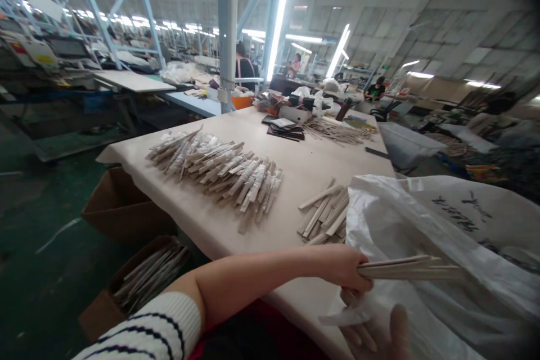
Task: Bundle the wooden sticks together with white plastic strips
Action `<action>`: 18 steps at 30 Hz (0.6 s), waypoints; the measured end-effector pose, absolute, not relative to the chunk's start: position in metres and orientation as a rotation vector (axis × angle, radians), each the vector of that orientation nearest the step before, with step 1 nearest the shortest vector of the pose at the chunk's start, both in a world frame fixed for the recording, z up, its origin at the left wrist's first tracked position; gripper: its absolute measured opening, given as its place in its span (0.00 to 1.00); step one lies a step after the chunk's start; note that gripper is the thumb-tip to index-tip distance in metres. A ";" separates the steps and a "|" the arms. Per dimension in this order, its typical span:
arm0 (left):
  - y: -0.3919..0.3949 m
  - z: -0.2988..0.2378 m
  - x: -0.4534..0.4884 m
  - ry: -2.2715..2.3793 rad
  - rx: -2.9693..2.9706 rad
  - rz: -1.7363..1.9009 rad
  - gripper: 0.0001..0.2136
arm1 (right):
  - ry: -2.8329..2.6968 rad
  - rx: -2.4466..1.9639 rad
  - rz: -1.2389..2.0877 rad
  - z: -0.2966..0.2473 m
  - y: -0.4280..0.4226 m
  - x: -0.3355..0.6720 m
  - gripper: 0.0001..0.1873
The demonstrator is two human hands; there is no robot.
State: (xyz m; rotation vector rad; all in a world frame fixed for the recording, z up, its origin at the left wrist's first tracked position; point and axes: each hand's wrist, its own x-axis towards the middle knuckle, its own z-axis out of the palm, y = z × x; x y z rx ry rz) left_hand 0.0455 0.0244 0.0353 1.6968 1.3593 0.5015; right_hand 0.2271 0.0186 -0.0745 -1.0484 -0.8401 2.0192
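My left hand reaches in from the lower left, its fingers wrapped round a small bunch of flat beige strips. The strips point right, in front of a large translucent plastic bag with dark handwriting on it. Below, my right hand is partly veiled by thin plastic. Its thumb and fingers are spread apart, and I see no strips in them. A loose pile of similar strips lies on the table just beyond my left hand, partly hidden by the bag.
On the pale table, many strip bundles in clear wrap form a long heap. Dark flat pieces lie farther back. Beside the left edge are a cardboard box and another box of strips. A blue-grey post rises behind.
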 end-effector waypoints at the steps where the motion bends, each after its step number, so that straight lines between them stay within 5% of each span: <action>1: 0.025 0.036 0.048 1.384 1.716 0.517 0.04 | -0.821 -1.040 2.016 -0.071 0.018 0.224 0.15; 18: 0.072 0.009 0.082 1.446 1.707 0.750 0.05 | -0.908 -0.988 2.001 -0.025 0.009 0.203 0.14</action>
